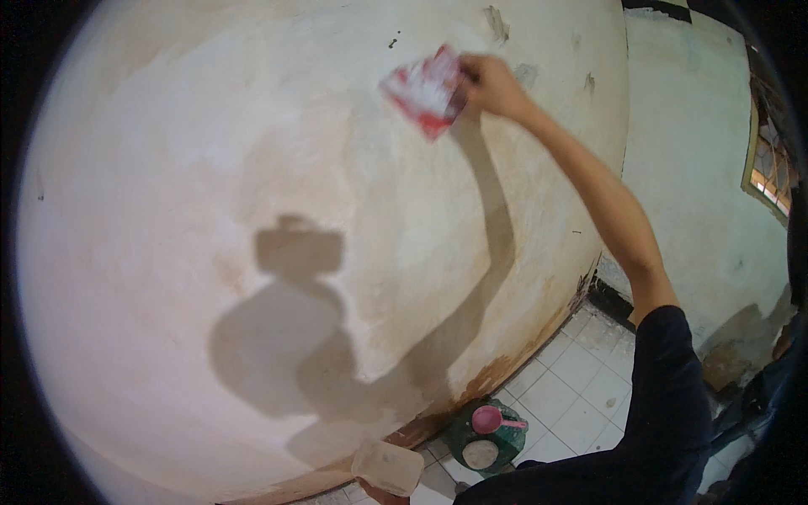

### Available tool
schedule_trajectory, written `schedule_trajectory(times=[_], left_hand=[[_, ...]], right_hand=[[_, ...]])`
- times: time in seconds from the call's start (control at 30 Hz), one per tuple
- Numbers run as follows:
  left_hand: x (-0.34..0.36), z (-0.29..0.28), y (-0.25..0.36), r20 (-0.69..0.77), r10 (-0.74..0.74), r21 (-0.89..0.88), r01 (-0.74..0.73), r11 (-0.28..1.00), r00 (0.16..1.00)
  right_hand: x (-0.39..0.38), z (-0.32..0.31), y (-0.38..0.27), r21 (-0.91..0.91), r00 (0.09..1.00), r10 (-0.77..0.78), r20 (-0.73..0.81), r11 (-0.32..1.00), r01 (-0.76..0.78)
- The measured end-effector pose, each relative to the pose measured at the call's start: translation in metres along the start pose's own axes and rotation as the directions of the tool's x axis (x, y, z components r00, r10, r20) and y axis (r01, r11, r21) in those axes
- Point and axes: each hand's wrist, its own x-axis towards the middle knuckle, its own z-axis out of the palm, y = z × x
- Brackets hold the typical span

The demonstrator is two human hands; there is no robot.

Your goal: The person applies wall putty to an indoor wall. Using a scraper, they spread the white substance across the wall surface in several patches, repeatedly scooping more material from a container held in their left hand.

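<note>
Dark sleeve is trailing below right hand | its fingers are pinching the near edge of a red-and-white sheet extending leftward, seemingly light, limp, tearable; edge hold is suiting it | left hand is supporting plastic tub, finger closure untellable
</note>
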Motion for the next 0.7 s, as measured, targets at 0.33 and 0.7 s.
schedule_trajectory(times=[0.33, 0.7], left_hand=[[-0.011, -0.030, -0.048, 0.473, 0.024, -0.415, 0.198, 0.888, 0.881], [-0.065, 0.114, -0.127, -0.029, 0.233, 0.000, -0.234, 0.972, 0.972]], right_hand=[[-0.001, -0.114, 0.206, 0.118, 0.757, 0.628, -0.181, 0.778, -0.617], [0.035, -0.113, 0.163, 0.641, 0.869, 0.495, -0.021, 0.673, -0.369]])
